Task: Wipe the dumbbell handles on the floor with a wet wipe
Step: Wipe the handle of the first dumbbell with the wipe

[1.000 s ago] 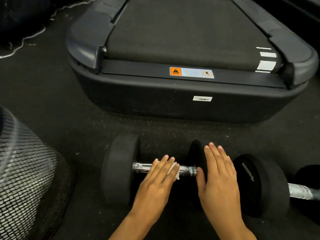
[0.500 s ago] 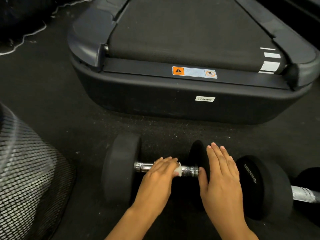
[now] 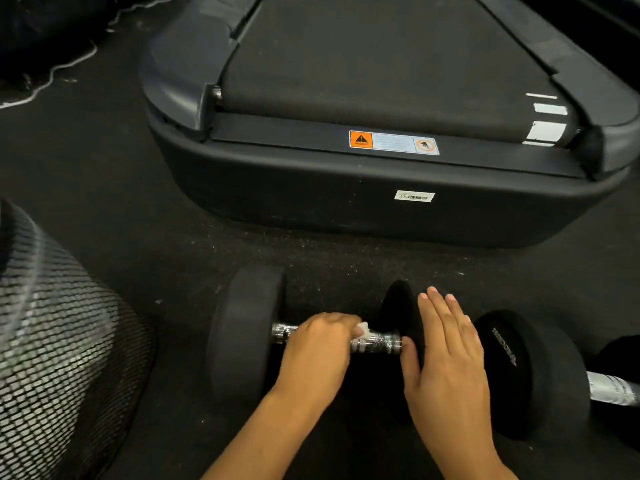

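Note:
A black dumbbell (image 3: 242,334) lies crosswise on the dark floor, its chrome handle (image 3: 379,342) partly showing. My left hand (image 3: 317,351) curls over the handle's middle, gripping a white wet wipe (image 3: 362,329) of which only a small corner shows. My right hand (image 3: 445,355) rests flat, fingers together, on the dumbbell's right weight (image 3: 398,306). A second dumbbell (image 3: 526,372) lies to the right, its taped silver handle (image 3: 613,389) running off the frame's edge.
The rear end of a treadmill (image 3: 363,202) stands just beyond the dumbbells, leaving a narrow strip of floor between. A black mesh basket (image 3: 59,344) fills the lower left. Dark rubber floor (image 3: 121,220) lies open to the left of the treadmill.
My left hand has curled from flat fingers into a grip around the handle and slid slightly left, hiding more of the wipe. My right hand stays on the right weight.

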{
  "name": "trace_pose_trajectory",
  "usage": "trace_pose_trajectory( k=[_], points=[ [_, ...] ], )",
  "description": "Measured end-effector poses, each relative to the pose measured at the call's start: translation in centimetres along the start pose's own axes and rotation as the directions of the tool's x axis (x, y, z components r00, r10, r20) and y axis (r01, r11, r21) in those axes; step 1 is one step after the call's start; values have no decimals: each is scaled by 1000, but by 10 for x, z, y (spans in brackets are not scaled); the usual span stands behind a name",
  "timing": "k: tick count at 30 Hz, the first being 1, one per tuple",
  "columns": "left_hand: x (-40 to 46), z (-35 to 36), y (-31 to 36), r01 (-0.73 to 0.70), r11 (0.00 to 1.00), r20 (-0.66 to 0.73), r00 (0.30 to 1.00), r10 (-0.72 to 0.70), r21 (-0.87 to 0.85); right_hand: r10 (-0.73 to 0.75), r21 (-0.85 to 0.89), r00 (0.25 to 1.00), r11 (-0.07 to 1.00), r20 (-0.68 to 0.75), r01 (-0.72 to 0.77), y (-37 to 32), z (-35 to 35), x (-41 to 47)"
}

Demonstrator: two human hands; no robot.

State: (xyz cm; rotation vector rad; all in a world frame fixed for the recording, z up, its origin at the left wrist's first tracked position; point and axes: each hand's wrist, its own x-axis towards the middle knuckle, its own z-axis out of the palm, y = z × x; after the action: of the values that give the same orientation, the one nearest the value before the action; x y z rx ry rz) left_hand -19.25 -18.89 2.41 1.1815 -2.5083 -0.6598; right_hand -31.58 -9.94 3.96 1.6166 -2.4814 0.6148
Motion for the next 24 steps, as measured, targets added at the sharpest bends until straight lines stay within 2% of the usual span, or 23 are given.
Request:
trace_pose_trajectory(
  k=[4, 6, 11, 13, 15, 19, 24],
  points=[
    [-7, -4, -5, 110, 994, -38, 993, -110, -1, -10, 8, 1000, 1000, 0, 10, 0, 0, 2],
    [-2, -6, 3, 45, 999, -10, 999, -44, 17, -8, -2, 1000, 1000, 0, 8, -1, 0, 1],
    [-1, -8, 1, 94, 995, -2, 996, -94, 34, -13, -5, 1000, 1000, 0, 13, -1, -1, 2],
    [-5, -8, 6, 69, 997, -16, 998, -68, 32, -17, 2, 1000, 1000, -7, 17, -1, -2, 2],
    [0, -7, 8, 35, 993, -14, 999, -34, 110, -8, 8, 1000, 1000, -5, 8, -2, -1, 1],
    [7, -10, 0, 122, 972, -28, 993, -119, 200, -9, 12, 1000, 1000, -1, 9, -1, -2, 1],
    [10, -7, 8, 36, 994, 60, 997, -42, 101, -2, 2, 1000, 1000, 8, 2, -1, -1, 1]
  ],
)
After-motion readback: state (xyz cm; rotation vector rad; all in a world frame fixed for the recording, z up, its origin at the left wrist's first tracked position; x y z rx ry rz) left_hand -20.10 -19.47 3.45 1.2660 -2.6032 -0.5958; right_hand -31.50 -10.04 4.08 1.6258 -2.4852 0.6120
